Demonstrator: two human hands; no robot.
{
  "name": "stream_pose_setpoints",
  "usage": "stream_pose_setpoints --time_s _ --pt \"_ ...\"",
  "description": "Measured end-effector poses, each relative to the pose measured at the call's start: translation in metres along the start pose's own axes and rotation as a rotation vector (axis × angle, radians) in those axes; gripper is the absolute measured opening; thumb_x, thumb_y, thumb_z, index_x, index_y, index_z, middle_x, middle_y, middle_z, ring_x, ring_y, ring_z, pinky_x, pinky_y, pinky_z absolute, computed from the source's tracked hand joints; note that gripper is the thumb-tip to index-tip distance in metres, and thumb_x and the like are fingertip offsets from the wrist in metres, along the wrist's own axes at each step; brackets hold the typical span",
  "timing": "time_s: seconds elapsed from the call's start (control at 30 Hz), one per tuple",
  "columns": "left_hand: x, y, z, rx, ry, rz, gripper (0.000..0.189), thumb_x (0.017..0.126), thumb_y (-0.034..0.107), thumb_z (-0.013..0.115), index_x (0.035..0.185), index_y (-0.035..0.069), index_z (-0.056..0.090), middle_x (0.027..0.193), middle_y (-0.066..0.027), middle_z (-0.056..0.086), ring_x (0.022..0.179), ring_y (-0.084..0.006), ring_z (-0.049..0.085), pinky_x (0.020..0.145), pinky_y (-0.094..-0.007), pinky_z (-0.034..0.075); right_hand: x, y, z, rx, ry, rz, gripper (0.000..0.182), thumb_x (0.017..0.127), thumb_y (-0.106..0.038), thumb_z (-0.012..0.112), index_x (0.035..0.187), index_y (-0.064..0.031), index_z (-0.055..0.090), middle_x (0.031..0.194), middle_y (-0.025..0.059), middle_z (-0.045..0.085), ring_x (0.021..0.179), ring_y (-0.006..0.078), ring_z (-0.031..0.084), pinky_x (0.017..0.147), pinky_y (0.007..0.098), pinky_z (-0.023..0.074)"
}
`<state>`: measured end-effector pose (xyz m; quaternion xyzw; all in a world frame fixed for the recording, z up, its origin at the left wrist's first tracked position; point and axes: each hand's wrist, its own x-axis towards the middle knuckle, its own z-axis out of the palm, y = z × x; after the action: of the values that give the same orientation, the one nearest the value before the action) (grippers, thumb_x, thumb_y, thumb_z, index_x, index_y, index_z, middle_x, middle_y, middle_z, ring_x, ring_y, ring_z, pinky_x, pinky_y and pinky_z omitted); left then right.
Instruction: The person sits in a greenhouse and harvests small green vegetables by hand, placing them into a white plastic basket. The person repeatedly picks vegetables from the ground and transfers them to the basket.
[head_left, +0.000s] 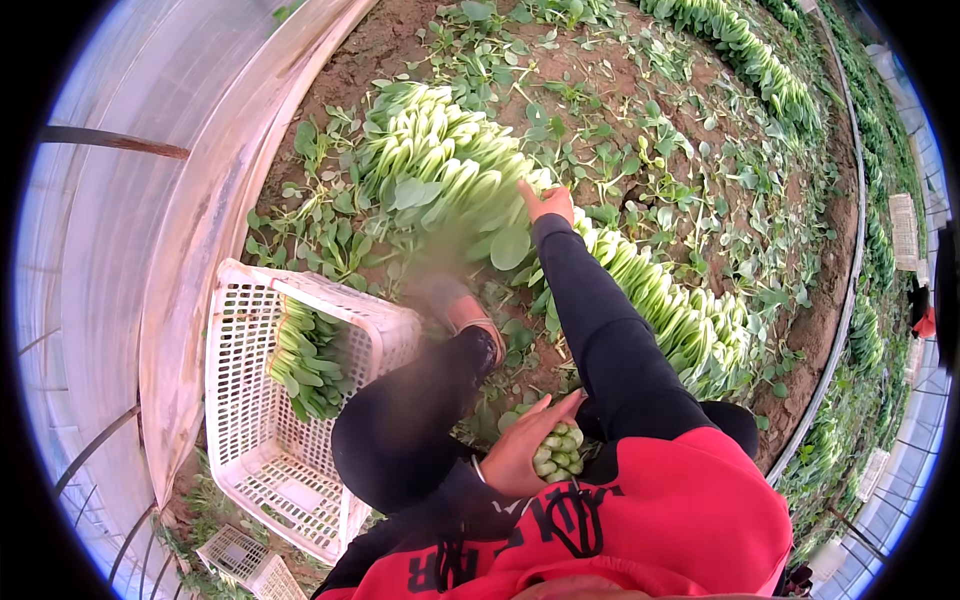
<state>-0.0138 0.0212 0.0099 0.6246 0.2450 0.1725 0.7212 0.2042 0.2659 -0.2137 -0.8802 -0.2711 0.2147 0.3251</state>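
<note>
My left hand (521, 454) is close to my body and wraps around a bunch of leafy greens (559, 454), its pale cut stem ends facing up. With the arm stretched forward, my right hand (551, 201) touches the pale stems of a long row of cut greens (457, 150) lying on the soil. Its fingertips are partly hidden among the stems, so I cannot tell whether they grip any. The row goes on past my forearm as a second stretch of greens (675, 307) to the right.
To my left a white plastic crate (255, 397) lies tipped on its side with greens (307, 364) inside. A smaller crate (236, 555) is behind it. Plastic sheeting (202, 225) borders the left. Another greens row (765, 71) lies farther off. My foot (472, 315) is beside the near row.
</note>
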Motion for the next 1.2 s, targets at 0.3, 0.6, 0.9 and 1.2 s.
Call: stream_pose_setpoints --time_s 0.3,0.6,0.9,1.2 --pt "0.004 -0.005 -0.012 0.087 0.093 -0.095 0.108 0.069 0.008 0.083 0.159 0.002 0.023 0.122 -0.016 0.064 0.112 -0.0316 0.063 0.1 -0.0371 0.047 -0.017 0.053 0.008 1.042 -0.07 0.203 0.028 0.09 -0.009 0.07 0.117 -0.0016 0.067 0.099 0.006 0.071 0.079 0.0141 0.065 0.073 0.0283 0.0527" --pt "-0.004 -0.01 -0.007 -0.009 0.1 -0.133 0.11 0.069 0.012 0.087 0.158 0.001 0.023 0.125 -0.0168 0.062 0.113 -0.0294 0.062 0.101 -0.0366 0.046 0.033 0.005 0.0 -0.171 -0.123 -0.051 0.053 0.078 -0.043 0.08 0.106 0.0002 0.069 0.104 0.0247 0.07 0.1 0.0386 0.068 0.09 0.0427 0.0515" --pt "0.005 0.012 -0.017 0.305 0.522 0.127 0.091 0.06 0.012 0.089 0.141 0.001 0.048 0.156 -0.0241 0.034 0.141 -0.0325 0.042 0.113 -0.0423 0.038 -0.123 -0.019 -0.179 0.472 -0.537 -0.437 0.023 0.08 -0.009 0.085 0.093 -0.0049 0.067 0.093 0.0016 0.07 0.088 0.0105 0.063 0.084 0.0317 0.0511" --pt "-0.015 0.021 0.017 0.264 0.291 0.224 0.082 0.063 0.013 0.088 0.135 0.002 0.051 0.149 -0.0197 0.044 0.131 -0.0271 0.05 0.108 -0.0397 0.042 -0.167 0.063 -0.247 0.779 -0.544 -0.005 0.024 0.08 -0.01 0.085 0.097 -0.0034 0.071 0.092 0.0019 0.071 0.079 0.0063 0.062 0.071 0.0231 0.0499"
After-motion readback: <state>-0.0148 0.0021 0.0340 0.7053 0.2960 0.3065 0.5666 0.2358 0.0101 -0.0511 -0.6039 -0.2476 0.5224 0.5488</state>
